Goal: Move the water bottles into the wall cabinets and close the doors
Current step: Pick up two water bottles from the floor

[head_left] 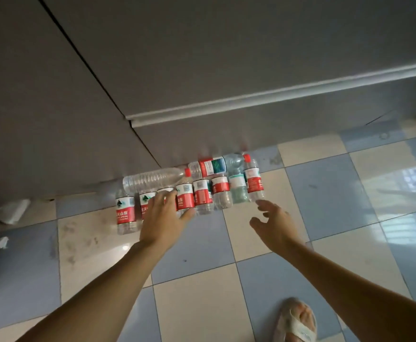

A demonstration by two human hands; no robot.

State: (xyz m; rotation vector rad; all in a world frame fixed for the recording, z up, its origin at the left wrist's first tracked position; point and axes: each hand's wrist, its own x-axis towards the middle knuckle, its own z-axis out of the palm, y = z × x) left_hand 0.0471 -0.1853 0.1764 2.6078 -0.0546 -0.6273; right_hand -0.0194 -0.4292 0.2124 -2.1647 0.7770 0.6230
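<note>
Several water bottles with red and white labels stand in a row (203,196) on the tiled floor against the grey cabinet front. A clear unlabelled bottle (152,180) and a labelled one (209,166) lie on top of the row. A green-tinted bottle (237,186) stands near the right end, next to a red-capped bottle (252,180). My left hand (163,215) reaches over the row's left part, fingers spread across two bottles, holding nothing. My right hand (273,222) hovers open just below the right-end bottle, not touching it.
Grey cabinet doors (202,58) fill the upper view, with a pale handle rail (263,96) running across. The floor is blue and cream tiles (197,257). Crumpled white paper (12,211) lies at the left by the cabinet base. My sandalled foot (297,319) is at the bottom.
</note>
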